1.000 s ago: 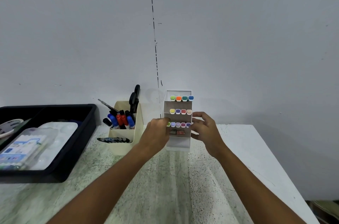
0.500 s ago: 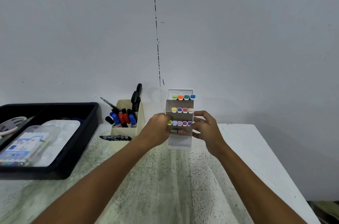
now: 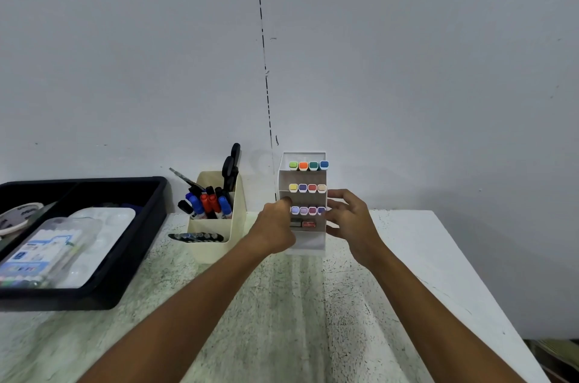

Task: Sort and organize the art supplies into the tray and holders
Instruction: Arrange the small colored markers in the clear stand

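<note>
A white tiered marker holder (image 3: 305, 246) stands upright at the back of the table, against the wall. Three rows of colour-capped markers (image 3: 308, 165) fill its shelves, and two small dark and red items lie on a lower shelf. My left hand (image 3: 275, 227) grips the holder's left side, thumb on its wall. My right hand (image 3: 351, 223) presses the right side with fingers spread. A cream pen holder (image 3: 216, 249) to the left carries blue, red and black markers (image 3: 206, 204) and black scissors (image 3: 232, 163).
A black tray (image 3: 150, 226) at the left holds a white palette (image 3: 103, 226), a clear plastic pack (image 3: 40, 251) and a tape roll (image 3: 15, 216). The grey wall rises right behind the holders. The table's right edge (image 3: 463, 276) drops off beside my right arm.
Both hands stay at the sides of the marker holder. My right hand's fingers have spread out along its right wall. The holder has barely moved.
</note>
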`<action>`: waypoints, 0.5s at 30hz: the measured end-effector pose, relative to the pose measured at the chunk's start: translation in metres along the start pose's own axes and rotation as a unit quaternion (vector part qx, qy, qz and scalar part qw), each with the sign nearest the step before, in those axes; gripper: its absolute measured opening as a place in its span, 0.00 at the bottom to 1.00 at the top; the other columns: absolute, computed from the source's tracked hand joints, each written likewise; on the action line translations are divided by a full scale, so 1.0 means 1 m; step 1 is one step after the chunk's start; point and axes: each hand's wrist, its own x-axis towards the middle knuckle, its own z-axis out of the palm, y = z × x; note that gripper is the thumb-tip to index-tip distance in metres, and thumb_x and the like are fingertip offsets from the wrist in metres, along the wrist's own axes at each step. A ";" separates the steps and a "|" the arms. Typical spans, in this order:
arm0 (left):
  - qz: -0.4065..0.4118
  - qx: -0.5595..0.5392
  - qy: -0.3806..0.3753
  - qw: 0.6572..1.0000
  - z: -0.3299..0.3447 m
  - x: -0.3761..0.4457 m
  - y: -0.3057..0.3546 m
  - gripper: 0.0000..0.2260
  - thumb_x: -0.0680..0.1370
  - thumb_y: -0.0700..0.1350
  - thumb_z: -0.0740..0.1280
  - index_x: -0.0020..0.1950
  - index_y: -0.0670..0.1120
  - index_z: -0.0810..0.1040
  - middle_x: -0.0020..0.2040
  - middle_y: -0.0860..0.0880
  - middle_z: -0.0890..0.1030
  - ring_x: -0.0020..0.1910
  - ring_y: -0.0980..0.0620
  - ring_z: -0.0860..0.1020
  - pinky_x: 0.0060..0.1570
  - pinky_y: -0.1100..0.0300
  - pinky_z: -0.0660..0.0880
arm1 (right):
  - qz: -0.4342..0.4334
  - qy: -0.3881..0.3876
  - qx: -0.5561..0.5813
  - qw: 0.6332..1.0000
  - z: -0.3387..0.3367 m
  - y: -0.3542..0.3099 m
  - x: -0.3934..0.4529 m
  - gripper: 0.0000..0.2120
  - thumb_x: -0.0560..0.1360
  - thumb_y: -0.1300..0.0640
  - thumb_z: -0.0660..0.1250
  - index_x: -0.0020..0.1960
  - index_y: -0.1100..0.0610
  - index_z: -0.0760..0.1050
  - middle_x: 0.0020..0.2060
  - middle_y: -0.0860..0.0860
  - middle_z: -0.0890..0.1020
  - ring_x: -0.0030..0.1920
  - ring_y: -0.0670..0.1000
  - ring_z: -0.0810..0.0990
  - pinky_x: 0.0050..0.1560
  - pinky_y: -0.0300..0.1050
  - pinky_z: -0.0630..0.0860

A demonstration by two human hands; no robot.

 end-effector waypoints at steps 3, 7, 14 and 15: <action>-0.016 -0.037 0.006 0.999 0.001 -0.001 0.001 0.22 0.68 0.32 0.67 0.61 0.43 0.72 0.57 0.43 0.79 0.52 0.44 0.78 0.44 0.61 0.74 | 0.004 -0.002 0.003 1.000 0.000 0.002 0.000 0.15 0.74 0.71 0.61 0.58 0.59 0.73 0.52 0.55 0.84 0.48 0.54 0.82 0.36 0.39 0.78; -0.017 -0.057 0.008 0.998 0.000 -0.002 0.006 0.22 0.69 0.32 0.68 0.62 0.43 0.74 0.57 0.44 0.79 0.54 0.45 0.77 0.47 0.62 0.74 | 0.014 -0.003 0.006 1.000 -0.003 0.003 0.000 0.17 0.73 0.72 0.61 0.58 0.58 0.73 0.52 0.54 0.84 0.49 0.54 0.82 0.37 0.41 0.77; -0.006 -0.040 -0.014 0.999 -0.006 0.000 0.006 0.22 0.70 0.34 0.68 0.64 0.45 0.74 0.58 0.45 0.79 0.54 0.46 0.77 0.47 0.62 0.74 | 0.027 0.007 0.005 1.000 -0.003 0.002 0.001 0.17 0.73 0.71 0.61 0.58 0.56 0.74 0.52 0.52 0.84 0.49 0.53 0.82 0.41 0.44 0.77; -0.003 -0.034 -0.023 0.999 -0.006 0.000 0.004 0.24 0.70 0.34 0.68 0.65 0.46 0.73 0.59 0.45 0.79 0.55 0.46 0.77 0.47 0.61 0.74 | 0.027 0.006 0.004 1.000 -0.003 0.003 0.000 0.17 0.73 0.70 0.61 0.58 0.56 0.74 0.52 0.52 0.84 0.49 0.54 0.82 0.41 0.44 0.77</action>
